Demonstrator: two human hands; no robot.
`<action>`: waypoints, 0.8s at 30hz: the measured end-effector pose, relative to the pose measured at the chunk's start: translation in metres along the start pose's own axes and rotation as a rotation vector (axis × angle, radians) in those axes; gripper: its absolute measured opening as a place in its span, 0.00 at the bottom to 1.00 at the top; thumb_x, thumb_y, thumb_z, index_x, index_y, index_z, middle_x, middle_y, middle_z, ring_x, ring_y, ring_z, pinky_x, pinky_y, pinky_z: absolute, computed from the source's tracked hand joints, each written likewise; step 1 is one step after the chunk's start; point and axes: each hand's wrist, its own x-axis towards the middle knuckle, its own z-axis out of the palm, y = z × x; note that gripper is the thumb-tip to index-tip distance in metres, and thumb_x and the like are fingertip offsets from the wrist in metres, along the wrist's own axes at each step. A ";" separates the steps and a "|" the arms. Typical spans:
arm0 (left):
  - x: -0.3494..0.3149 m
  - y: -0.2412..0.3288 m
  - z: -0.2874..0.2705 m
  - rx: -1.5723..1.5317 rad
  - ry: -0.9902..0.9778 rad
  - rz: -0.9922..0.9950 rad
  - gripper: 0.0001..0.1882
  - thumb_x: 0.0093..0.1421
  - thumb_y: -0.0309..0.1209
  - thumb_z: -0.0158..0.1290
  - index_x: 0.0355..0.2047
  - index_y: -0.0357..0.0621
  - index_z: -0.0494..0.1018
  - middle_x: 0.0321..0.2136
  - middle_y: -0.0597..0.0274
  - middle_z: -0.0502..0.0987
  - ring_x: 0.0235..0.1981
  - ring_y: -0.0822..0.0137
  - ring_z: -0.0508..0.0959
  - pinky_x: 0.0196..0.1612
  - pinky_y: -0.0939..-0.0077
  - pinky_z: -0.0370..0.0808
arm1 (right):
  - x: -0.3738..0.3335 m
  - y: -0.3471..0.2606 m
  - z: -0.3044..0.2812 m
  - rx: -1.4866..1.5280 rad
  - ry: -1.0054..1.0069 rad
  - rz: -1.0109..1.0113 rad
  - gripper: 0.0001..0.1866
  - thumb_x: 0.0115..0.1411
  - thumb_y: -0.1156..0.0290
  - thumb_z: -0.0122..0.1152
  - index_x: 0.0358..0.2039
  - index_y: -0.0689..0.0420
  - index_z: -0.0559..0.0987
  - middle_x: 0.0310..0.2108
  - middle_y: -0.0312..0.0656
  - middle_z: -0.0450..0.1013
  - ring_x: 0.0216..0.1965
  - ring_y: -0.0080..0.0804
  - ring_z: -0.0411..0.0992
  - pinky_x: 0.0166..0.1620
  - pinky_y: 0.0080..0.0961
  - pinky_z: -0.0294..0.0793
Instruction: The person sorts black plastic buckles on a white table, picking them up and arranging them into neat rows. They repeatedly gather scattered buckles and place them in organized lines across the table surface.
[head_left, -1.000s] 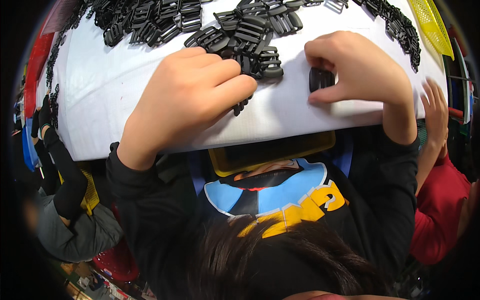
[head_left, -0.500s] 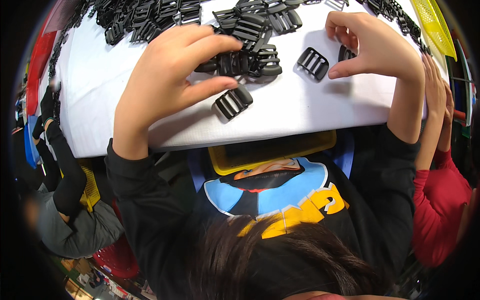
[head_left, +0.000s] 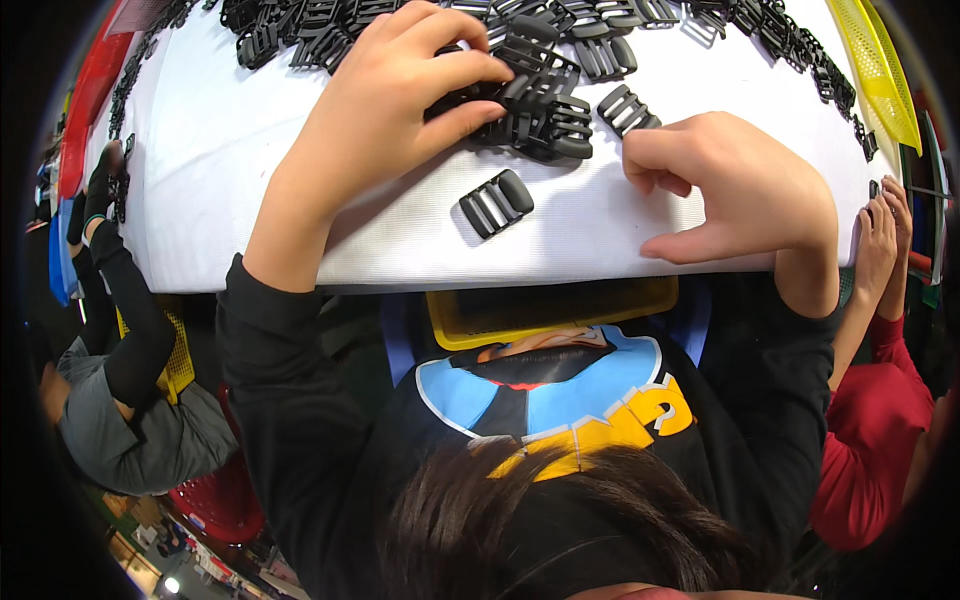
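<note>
While the lone black buckle point(head_left: 496, 204) is seen lying flat on the white tabletop point(head_left: 220, 170), with its slots turned aslant, a bare hand is held on each side of it. The left hand point(head_left: 400, 90) is placed beyond the lone buckle and to its left, with the thumb and forefinger parted moderately. By these two fingertips point(head_left: 494, 110), the black buckles of a small cluster point(head_left: 545, 120) are reached, just beyond the lone buckle. Dark plastic is seen between the thumb and the forefinger, but whether a piece is really gripped there cannot be told.

The right hand point(head_left: 745, 185) is held to the right of the lone buckle, well apart from it. Its thumb is spread widely from the bent fingers, and only bare tabletop is shown in the gap; the inner side of the fingers is partly hidden. A second buckle point(head_left: 627, 110) is found beyond the lone buckle and to its right, near the knuckles of this hand.

Farther beyond the lone buckle, a large pile of buckles point(head_left: 320, 30) is spread. Far to its right, a yellow perforated basket point(head_left: 875, 75) is placed. On the near side of the lone buckle, below the table edge, a yellow tray point(head_left: 445, 325) is partly seen. Far to its right, a red sleeve point(head_left: 865, 430) of another person is shown.
</note>
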 end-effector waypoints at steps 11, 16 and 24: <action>0.002 0.004 0.009 -0.168 -0.015 -0.047 0.19 0.47 0.35 0.59 0.40 0.47 0.76 0.42 0.62 0.69 0.44 0.61 0.66 0.52 0.66 0.59 | 0.031 0.004 0.025 -0.180 0.485 0.135 0.23 0.42 0.61 0.69 0.37 0.58 0.75 0.30 0.43 0.70 0.34 0.40 0.71 0.38 0.32 0.71; 0.006 -0.001 0.024 -0.248 0.056 -0.103 0.14 0.47 0.38 0.60 0.33 0.47 0.78 0.36 0.64 0.70 0.42 0.64 0.67 0.50 0.69 0.56 | 0.030 0.004 0.028 -0.117 0.503 0.199 0.21 0.38 0.64 0.69 0.34 0.59 0.76 0.28 0.43 0.70 0.32 0.40 0.71 0.37 0.31 0.71; 0.008 0.006 0.020 -0.244 0.099 -0.111 0.08 0.44 0.30 0.59 0.28 0.46 0.78 0.33 0.68 0.72 0.42 0.65 0.68 0.50 0.69 0.55 | 0.025 0.002 0.021 -0.028 0.454 0.174 0.22 0.37 0.68 0.69 0.34 0.62 0.75 0.25 0.43 0.69 0.30 0.39 0.70 0.34 0.31 0.69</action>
